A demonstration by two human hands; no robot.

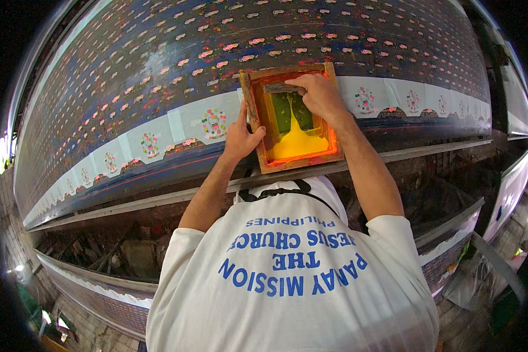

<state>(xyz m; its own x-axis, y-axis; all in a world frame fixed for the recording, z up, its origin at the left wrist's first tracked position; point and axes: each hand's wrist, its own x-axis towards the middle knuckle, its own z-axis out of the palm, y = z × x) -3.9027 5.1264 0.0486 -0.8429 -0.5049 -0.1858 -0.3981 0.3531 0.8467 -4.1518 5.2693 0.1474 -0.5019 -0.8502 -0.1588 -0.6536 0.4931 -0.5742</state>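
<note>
A wooden screen-printing frame (301,162) lies on white printed pieces along the near edge of the long table. Inside it, a pool of yellow ink (301,144) spreads over the near part of the mesh, and a thin streak of it runs toward the far end. My left hand (240,138) grips the frame's left side, thumb on the rim and fingers along its outer side. At the far end of the mesh my right hand (321,97) holds a squeegee (277,88), index finger stretched along its top; the hand hides its right part.
White pieces with colourful round motifs (214,124) run in a row left and right of the frame. The dark tabletop (152,64) carries many small pink and white prints. A ledge (416,151) follows its near edge. Beyond a dark gap stands another printed table (94,293).
</note>
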